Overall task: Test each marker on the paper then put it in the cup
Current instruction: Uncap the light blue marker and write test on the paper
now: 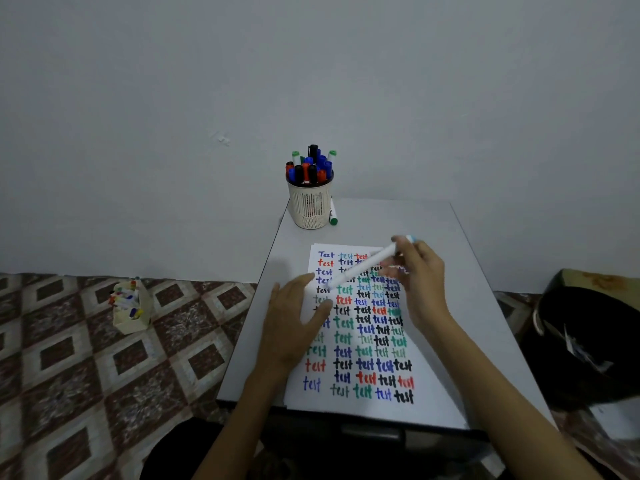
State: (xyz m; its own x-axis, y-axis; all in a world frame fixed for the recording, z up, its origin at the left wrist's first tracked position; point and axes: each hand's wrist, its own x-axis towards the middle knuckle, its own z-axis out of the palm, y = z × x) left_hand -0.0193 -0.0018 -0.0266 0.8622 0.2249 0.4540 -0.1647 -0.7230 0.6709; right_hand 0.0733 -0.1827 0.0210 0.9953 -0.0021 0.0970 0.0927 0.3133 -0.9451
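Pinching a white marker (367, 263) near its rear end, the right hand (420, 282) hovers over the paper (433, 403). Marker's long axis slants from that hand toward the left hand (294, 317), which lies flat, fingers straight, on the sheet. Cup (310, 206) stands beyond both hands, straight ahead of the left.

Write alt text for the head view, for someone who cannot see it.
A right hand holds a white marker slanted over a paper filled with colourful "test" words, while the left hand rests flat on the paper's left edge. Behind, a mesh cup full of markers stands on the table.
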